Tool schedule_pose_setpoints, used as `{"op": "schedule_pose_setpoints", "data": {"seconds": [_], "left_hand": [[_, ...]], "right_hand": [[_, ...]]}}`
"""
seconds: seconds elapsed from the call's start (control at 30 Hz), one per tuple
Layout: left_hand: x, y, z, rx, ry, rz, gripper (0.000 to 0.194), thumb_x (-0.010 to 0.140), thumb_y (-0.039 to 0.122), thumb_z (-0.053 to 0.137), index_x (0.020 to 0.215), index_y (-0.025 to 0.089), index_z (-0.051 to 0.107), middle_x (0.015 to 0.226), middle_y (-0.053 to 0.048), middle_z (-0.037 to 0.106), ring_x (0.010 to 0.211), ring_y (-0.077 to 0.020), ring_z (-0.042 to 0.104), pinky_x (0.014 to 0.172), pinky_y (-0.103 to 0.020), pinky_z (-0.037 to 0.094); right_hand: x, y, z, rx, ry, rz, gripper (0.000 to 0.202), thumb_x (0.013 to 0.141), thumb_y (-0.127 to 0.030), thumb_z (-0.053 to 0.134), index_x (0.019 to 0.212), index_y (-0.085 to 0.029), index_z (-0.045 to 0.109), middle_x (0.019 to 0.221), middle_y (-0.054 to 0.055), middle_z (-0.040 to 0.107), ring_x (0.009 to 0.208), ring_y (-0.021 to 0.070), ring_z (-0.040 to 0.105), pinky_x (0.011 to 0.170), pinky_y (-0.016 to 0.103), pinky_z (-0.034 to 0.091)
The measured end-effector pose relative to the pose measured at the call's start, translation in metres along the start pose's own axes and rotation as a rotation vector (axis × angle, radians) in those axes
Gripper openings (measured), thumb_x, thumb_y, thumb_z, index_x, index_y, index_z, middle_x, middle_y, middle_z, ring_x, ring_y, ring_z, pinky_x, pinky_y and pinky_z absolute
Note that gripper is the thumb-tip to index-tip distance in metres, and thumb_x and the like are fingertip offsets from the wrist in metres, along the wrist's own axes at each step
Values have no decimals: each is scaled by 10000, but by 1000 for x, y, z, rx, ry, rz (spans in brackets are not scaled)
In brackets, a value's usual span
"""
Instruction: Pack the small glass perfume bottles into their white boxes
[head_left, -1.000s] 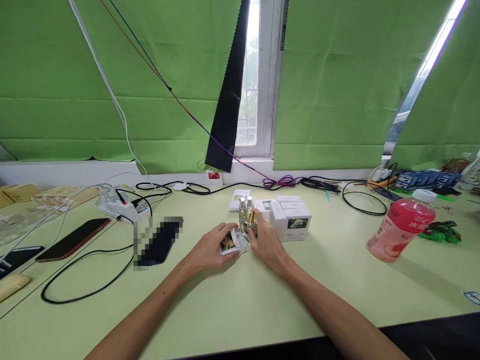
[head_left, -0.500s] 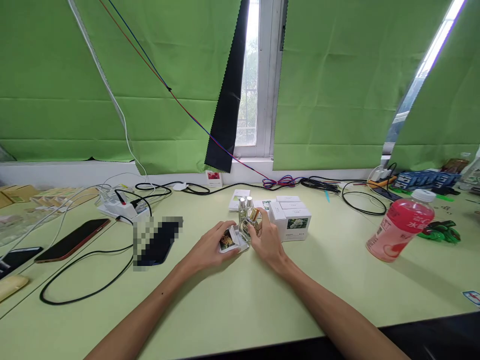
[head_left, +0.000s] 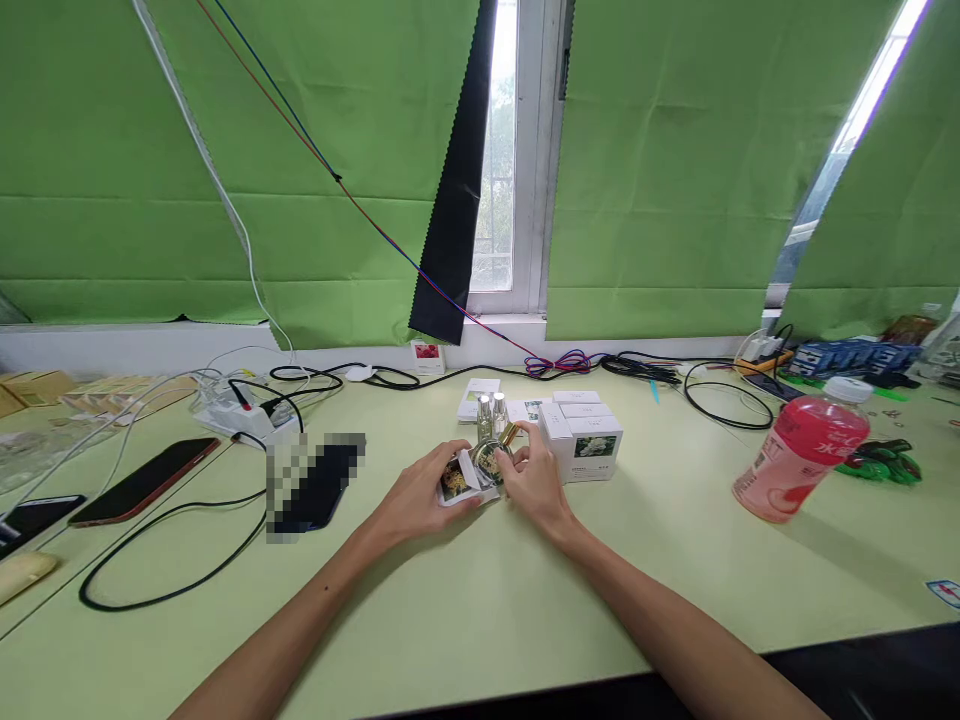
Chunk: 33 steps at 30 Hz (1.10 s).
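Observation:
My left hand (head_left: 414, 492) is closed around a small white box (head_left: 456, 482) with a flower picture, lying tilted on the table. The box's flaps stand open on its right side. Pinched in my right hand (head_left: 537, 485) is a round glass perfume bottle (head_left: 487, 458) with a gold cap, its cap pointing up and right. The bottle's base is at the box's open end; whether part of it is inside I cannot tell. Just behind stand two slim glass bottles (head_left: 499, 412) with silver caps. A group of white boxes (head_left: 594, 455) stands right beside my right hand.
A pink drink bottle (head_left: 799, 455) stands on the right. Phones, including a red-edged one (head_left: 146, 480), lie left near a white power strip (head_left: 247, 415) and looping black cables. More cables (head_left: 637, 368) run along the back. A flat white box (head_left: 478, 397) lies behind the slim bottles.
The perfume bottle has turned slightly in my right hand and moved a little toward the box's open end. My left hand and the box have barely moved.

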<state>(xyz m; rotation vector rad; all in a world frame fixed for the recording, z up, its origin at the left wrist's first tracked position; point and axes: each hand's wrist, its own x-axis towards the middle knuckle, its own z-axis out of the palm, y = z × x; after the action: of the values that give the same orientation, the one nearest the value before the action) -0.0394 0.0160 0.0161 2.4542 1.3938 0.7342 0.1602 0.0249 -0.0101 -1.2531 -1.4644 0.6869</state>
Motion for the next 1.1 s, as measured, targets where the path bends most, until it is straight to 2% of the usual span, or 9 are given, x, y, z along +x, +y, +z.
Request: {"op": "schedule_pose_setpoints", "data": {"seconds": [0.33, 0.6, 1.1], "left_hand": [[-1, -2, 1, -48, 35, 43, 623, 794, 471, 745, 1330, 233, 535, 1217, -69, 704, 994, -243, 694, 848, -351, 559], [0, -1, 4, -61, 54, 32, 619, 803, 479, 744, 1324, 228, 524, 1202, -66, 698, 975, -231, 682, 833, -345, 556], [1, -1, 6, -65, 94, 24, 603, 770, 474, 770, 1285, 238, 564, 1169, -60, 716, 960, -235, 697, 810, -339, 569]], "right_hand": [[-1, -1, 2, 84, 14, 61, 473, 861, -340, 608, 1281, -162, 479, 583, -52, 600, 463, 191, 610, 463, 264, 415], [-4, -3, 3, 211, -16, 161, 439, 858, -349, 615, 1230, -196, 439, 499, -83, 586, 374, 175, 554, 419, 257, 404], [-5, -3, 3, 212, -41, 187, 409, 858, -373, 602, 1181, -203, 417, 498, -94, 577, 387, 166, 554, 406, 238, 384]]}}
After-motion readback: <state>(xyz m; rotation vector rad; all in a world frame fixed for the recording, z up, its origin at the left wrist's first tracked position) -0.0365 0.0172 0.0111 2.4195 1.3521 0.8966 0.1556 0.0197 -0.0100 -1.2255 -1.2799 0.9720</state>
